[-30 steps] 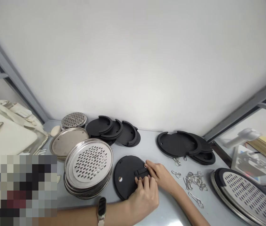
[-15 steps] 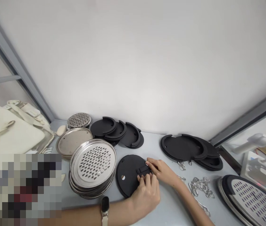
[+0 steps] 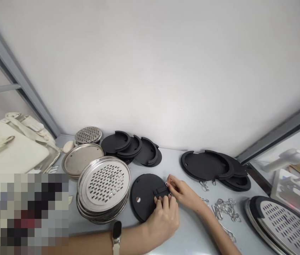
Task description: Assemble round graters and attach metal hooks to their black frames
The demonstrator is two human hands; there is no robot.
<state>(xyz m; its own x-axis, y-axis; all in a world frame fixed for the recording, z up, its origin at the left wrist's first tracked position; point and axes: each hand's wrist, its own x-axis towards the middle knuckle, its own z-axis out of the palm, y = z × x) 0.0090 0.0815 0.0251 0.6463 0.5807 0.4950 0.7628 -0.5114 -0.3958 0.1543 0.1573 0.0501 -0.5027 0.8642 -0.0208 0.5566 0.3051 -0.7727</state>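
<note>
A round black plastic disc (image 3: 146, 194) lies on the table in front of me, with one round hole and a raised rectangular part near its right side. Curled over its lower right edge, my left hand (image 3: 164, 216) is closed on the disc, and its fingertips press by the raised part. My right hand (image 3: 180, 191) pinches a small metal wire clip (image 3: 167, 183) at the disc's right edge. Most of that clip is hidden by the fingers. A stack of round metal graters (image 3: 104, 184) stands just left of the disc.
Plain metal discs (image 3: 82, 159) and black holders (image 3: 146, 150) sit behind. More black holders (image 3: 205, 165) lie at the back right, with loose wire clips (image 3: 226, 209) before them. Oval graters (image 3: 288, 223) are at the right, a cream bag (image 3: 17, 148) at the left.
My right thumb and fingers have drawn together around the wire clip and shifted slightly. My left hand stays on the disc. The view has moved very slightly.
</note>
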